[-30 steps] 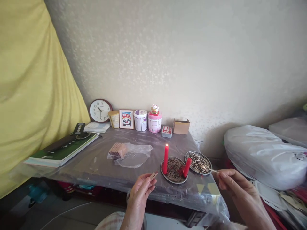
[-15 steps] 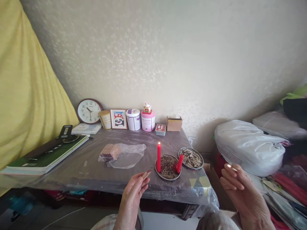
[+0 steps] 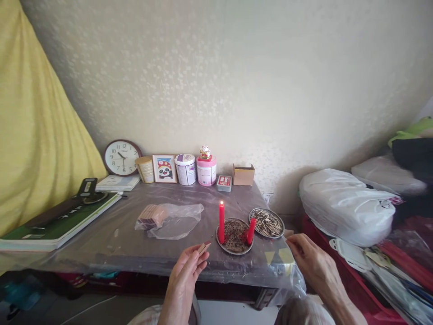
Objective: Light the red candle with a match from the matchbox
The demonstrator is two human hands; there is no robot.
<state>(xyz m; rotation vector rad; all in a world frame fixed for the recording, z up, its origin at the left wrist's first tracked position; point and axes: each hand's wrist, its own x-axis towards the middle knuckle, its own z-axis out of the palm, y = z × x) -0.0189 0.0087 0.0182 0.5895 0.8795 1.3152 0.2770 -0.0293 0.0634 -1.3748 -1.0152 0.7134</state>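
The person's left hand [image 3: 185, 273] is at the front edge of the desk [image 3: 111, 234], its grip clamped on a small cardboard piece [image 3: 204, 248]; a stretch of surface separates it from the plastic bag [image 3: 181, 221]. The right hand [image 3: 313, 259] is by the right edge, its grip impossible to tell. The piece's long axis slants up and right, towards the candle dish [image 3: 233, 252].

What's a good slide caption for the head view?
Left hand holding a small box near a lit red candle; right hand near a plate of matchsticks.
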